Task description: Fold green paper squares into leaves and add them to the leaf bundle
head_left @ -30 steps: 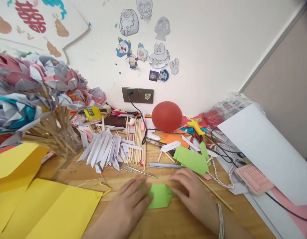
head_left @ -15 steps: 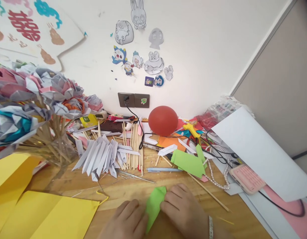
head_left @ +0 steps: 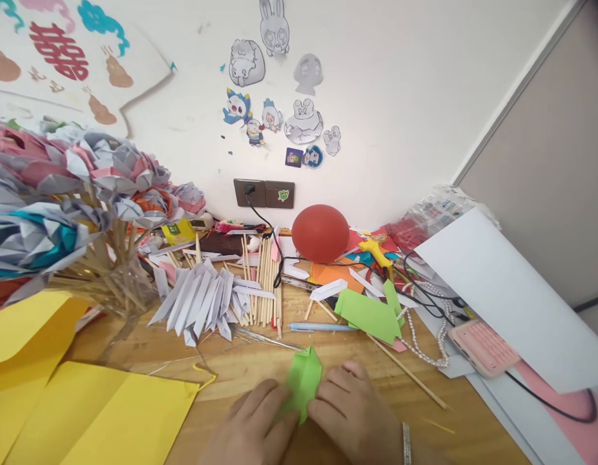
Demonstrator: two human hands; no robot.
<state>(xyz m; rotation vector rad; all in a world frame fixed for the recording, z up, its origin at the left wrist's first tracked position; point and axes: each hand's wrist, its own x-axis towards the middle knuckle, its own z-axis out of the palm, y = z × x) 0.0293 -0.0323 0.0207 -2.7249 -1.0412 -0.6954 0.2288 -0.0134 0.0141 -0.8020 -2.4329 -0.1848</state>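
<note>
At the left of the tabletop (head_left: 231, 378), yellow paper (head_left: 129, 413) lies beside the paper flowers (head_left: 32, 232). To the right of these are folded white strips (head_left: 197, 300), then a row of wooden sticks (head_left: 267, 284).

The left hand (head_left: 255, 420) is at the near edge. Its grip is narrow, with curled fingers holding the left side of the green paper (head_left: 306, 381); the fingers hide part of that side.

The green paper lies on the tabletop between the hands, near the person. Compared with half a second ago, it is slightly farther from the body, and a lengthwise crease with two faces now shows. This places the crease between the hands, with both long sides within finger reach. The long axis runs away from the person, leaning slightly right toward the far end. The peaked far end points toward the wall; the near end lies between the fingers.

The right hand (head_left: 354, 413) has a narrow grip, with bent fingers holding the right side of the green paper. A bracelet (head_left: 406, 442) is on its wrist.

Beyond the hands is a blue pen (head_left: 323, 327). To its right are more green sheets (head_left: 369, 316), then a thin stick (head_left: 408, 371) and a pink device (head_left: 485, 345).
</note>
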